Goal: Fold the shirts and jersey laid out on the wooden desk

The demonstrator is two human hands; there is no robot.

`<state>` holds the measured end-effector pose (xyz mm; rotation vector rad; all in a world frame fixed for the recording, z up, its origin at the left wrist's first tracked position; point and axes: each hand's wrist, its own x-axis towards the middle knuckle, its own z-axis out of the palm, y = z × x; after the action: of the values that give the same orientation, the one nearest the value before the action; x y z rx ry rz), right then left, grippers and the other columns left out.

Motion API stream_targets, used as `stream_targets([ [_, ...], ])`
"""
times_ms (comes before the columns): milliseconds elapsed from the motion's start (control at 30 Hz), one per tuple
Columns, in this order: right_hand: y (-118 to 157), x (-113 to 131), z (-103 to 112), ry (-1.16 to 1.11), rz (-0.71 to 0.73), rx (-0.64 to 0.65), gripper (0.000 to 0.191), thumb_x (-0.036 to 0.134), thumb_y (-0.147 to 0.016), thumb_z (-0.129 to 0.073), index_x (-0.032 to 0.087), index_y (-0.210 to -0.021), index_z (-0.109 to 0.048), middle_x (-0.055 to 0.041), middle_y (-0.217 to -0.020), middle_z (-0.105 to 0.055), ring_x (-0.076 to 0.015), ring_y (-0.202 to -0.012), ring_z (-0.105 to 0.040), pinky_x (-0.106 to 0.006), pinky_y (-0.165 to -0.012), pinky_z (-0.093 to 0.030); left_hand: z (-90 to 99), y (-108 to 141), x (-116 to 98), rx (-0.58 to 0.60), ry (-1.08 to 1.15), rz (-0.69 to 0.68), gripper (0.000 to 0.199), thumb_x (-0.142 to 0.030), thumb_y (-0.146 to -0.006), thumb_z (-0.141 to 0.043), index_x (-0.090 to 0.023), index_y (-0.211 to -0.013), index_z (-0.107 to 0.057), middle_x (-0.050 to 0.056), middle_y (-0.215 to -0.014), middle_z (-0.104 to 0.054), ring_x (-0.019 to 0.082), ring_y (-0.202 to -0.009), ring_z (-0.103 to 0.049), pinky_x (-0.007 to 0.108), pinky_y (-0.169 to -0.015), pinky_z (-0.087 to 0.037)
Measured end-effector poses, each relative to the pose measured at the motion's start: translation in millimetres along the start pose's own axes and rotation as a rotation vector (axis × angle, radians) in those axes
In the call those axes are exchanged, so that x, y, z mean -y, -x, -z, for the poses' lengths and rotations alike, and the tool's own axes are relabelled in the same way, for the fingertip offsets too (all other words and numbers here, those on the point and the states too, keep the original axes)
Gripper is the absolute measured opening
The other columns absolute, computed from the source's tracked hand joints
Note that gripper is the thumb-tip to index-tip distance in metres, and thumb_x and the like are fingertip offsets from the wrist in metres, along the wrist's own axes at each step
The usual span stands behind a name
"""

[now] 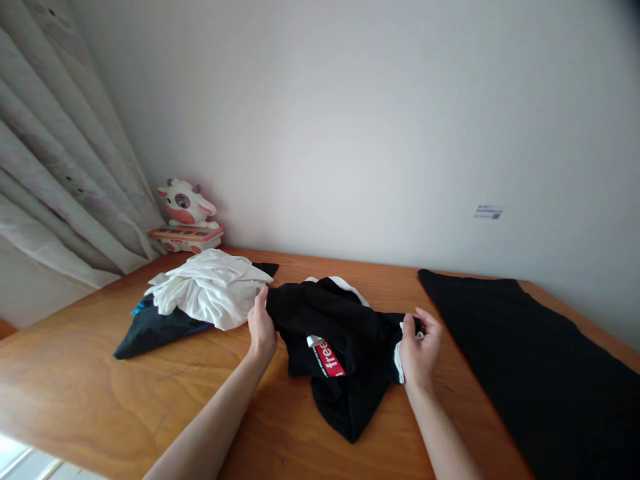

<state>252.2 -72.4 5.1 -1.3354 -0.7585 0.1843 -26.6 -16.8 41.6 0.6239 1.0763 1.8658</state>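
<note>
A crumpled black shirt [320, 310] with a red "free" print and white edging is spread between my two hands, partly resting on the wooden table. My left hand [263, 327] grips its left end, thumb up, beside the white cloth. At the shirt's right end, my right hand [419, 343] pinches the white-edged part, with the fingers curled over it. The lower part of the shirt droops to a point on the table. Its folds hide the rest of its shape.
A heap of white cloth [210, 283] lies on dark fabric [155, 333] at the left of the wooden table [125, 413]. Behind it sits a cow-shaped toy keyboard [187, 217] near the curtain [65, 153]. Black cloth [520, 353] lies flat along the right side.
</note>
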Motion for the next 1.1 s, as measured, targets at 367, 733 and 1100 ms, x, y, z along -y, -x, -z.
stream_targets([
  [367,-1.7,-6.5,3.4,0.180,0.105,0.101,0.045,0.058,-0.081,-0.060,0.018,-0.103,-0.061,-0.0129,-0.099,-0.067,-0.0280,-0.097,-0.063,-0.044,-0.093,-0.045,5.5,-1.9,4.9,0.228,-0.263,-0.105,0.030,-0.044,-0.070,-0.080,-0.023,-0.087,-0.068,-0.001,-0.085,-0.069,0.019,-0.088,-0.063,0.025,-0.082,-0.048],
  [733,22.6,24.5,-4.0,0.054,-0.153,0.810,0.051,0.070,-0.078,-0.064,0.019,-0.084,-0.073,-0.0041,-0.070,-0.069,-0.0212,-0.069,-0.061,-0.030,-0.064,-0.044,6.3,11.5,5.2,0.896,-0.591,0.334,0.057,-0.073,-0.079,-0.060,-0.020,-0.061,-0.068,0.004,-0.047,-0.059,0.015,-0.039,-0.048,0.025,-0.044,-0.034],
  [1100,26.9,6.1,-6.5,0.216,-0.032,0.691,0.044,0.058,-0.065,-0.080,0.025,-0.093,-0.074,-0.0075,-0.096,-0.075,-0.0288,-0.093,-0.067,-0.043,-0.089,-0.049,11.1,9.1,11.2,0.682,-0.901,-0.253,0.025,-0.038,-0.060,-0.085,-0.026,-0.060,-0.064,0.001,-0.061,-0.057,0.022,-0.063,-0.053,0.029,-0.069,-0.038],
])
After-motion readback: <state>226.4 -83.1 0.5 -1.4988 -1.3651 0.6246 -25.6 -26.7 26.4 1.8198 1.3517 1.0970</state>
